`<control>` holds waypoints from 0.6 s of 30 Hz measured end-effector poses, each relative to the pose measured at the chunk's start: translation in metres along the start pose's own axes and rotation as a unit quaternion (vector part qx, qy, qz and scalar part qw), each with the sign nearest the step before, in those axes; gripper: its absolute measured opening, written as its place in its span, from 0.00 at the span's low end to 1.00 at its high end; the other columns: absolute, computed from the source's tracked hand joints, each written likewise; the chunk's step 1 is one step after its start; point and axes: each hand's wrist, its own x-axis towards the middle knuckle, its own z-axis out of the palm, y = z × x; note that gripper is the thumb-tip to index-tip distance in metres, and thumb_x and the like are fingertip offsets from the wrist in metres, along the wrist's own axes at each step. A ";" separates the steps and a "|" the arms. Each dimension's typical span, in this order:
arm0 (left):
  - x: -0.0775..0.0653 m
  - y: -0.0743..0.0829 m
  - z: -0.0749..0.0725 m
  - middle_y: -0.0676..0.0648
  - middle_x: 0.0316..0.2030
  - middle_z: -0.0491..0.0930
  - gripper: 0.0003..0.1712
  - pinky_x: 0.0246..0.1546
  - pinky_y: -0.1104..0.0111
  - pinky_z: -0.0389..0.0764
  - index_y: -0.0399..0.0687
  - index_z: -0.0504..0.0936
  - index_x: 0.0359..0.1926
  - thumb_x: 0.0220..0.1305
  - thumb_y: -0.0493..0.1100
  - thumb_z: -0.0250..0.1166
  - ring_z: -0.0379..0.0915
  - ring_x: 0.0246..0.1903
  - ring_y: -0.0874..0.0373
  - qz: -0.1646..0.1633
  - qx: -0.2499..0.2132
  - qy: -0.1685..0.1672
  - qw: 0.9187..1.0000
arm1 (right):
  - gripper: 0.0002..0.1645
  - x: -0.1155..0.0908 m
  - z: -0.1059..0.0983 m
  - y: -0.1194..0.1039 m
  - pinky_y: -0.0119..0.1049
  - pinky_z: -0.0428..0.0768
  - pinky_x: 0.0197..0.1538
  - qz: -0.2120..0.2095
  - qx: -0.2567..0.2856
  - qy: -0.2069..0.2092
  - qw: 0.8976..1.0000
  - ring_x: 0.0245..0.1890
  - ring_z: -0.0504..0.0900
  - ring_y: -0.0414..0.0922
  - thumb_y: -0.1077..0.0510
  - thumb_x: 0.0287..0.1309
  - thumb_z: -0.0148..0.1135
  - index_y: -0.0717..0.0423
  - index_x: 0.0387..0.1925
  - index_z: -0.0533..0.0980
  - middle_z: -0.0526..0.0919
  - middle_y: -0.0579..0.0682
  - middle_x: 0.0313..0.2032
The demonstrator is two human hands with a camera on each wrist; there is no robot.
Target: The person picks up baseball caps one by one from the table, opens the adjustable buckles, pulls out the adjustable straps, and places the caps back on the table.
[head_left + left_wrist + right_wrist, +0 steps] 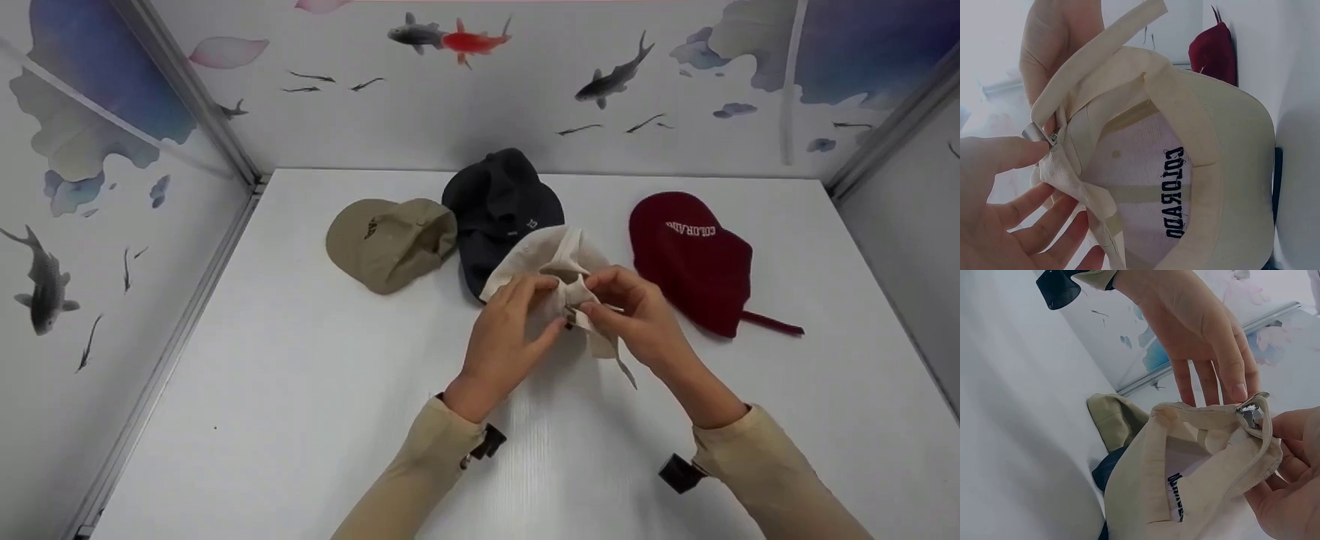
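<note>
Both hands hold a cream baseball cap above the table, its back closure towards me. My left hand pinches the band beside a metal buckle, thumb against the metal. From the other side my right hand pinches the closure, thumb and index finger at the band. A loose strap end hangs below the fingers. In the left wrist view, dark stitched lettering shows inside the crown. The buckle is clearest in the right wrist view, with the strap looped at it.
Behind the cream cap lies a dark navy cap, partly covered by it in the head view. A khaki cap sits left of that. To the right, a dark red cap trails its strap. Printed panels border the white table.
</note>
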 end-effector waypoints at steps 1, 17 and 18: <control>0.000 0.000 0.000 0.51 0.54 0.79 0.23 0.57 0.69 0.78 0.49 0.76 0.58 0.64 0.44 0.70 0.76 0.55 0.59 0.000 -0.006 -0.006 1.000 | 0.10 0.000 0.000 0.001 0.27 0.82 0.43 0.000 -0.002 0.000 1.000 0.38 0.81 0.36 0.75 0.59 0.60 0.73 0.44 0.75 0.84 0.39 0.37; 0.001 -0.004 0.000 0.49 0.48 0.82 0.21 0.50 0.68 0.81 0.48 0.77 0.56 0.63 0.40 0.70 0.82 0.48 0.58 -0.021 -0.037 -0.043 0.998 | 0.09 0.000 0.003 0.006 0.27 0.81 0.42 0.013 0.001 -0.007 1.000 0.37 0.82 0.36 0.75 0.59 0.60 0.73 0.43 0.74 0.84 0.37 0.36; 0.001 -0.005 0.000 0.49 0.48 0.83 0.20 0.49 0.68 0.81 0.48 0.78 0.55 0.63 0.40 0.70 0.82 0.47 0.58 -0.020 -0.035 -0.041 0.998 | 0.09 0.000 0.003 0.006 0.27 0.82 0.42 0.012 0.004 -0.009 1.000 0.37 0.82 0.36 0.75 0.59 0.60 0.73 0.43 0.74 0.84 0.37 0.36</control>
